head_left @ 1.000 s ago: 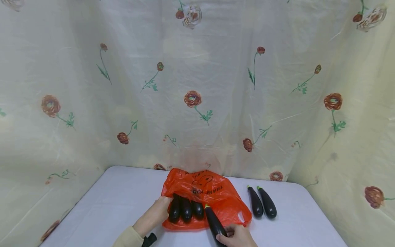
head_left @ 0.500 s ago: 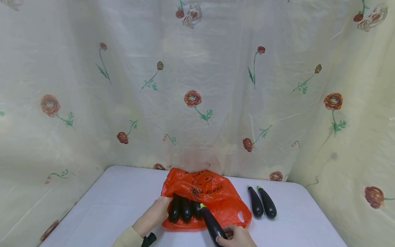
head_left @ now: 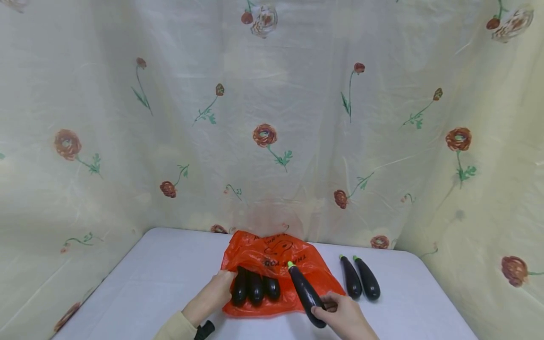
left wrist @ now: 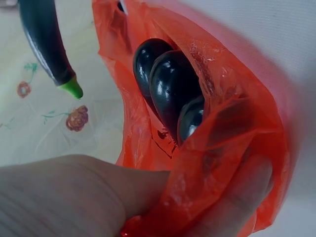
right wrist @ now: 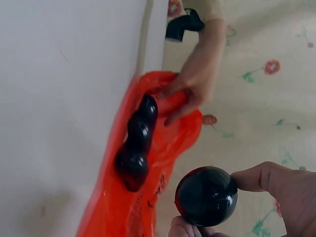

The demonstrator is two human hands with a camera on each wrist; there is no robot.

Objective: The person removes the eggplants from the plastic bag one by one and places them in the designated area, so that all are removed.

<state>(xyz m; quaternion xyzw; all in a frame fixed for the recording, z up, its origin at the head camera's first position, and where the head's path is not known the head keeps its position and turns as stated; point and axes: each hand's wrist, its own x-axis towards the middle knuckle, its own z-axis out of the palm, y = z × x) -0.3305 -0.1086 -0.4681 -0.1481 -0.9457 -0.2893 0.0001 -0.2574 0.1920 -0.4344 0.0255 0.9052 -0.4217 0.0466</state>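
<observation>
A red plastic bag (head_left: 250, 252) with black print lies on the table, its mouth facing me. Three dark eggplants (head_left: 255, 289) rest side by side inside, blunt ends outward. My left hand (head_left: 216, 290) pinches the left edge of the bag's mouth; in the left wrist view, thumb and fingers fold the red plastic (left wrist: 217, 148). My right hand (head_left: 342, 314) grips another eggplant (head_left: 305, 292) near its blunt end, held up in front of the bag with its green stem end pointing away. The right wrist view shows that eggplant's round end (right wrist: 207, 196) between thumb and fingers.
Two more eggplants (head_left: 352, 278) lie next to each other on the white table (head_left: 170, 264), right of the bag. A flower-printed curtain (head_left: 314, 156) hangs behind and along both sides of the table. A dark strap (head_left: 205, 329) sits by the left wrist.
My right hand has lifted its eggplant up and to the right, away from the ones in the bag. The left hand keeps its hold on the bag's edge, almost unmoved.
</observation>
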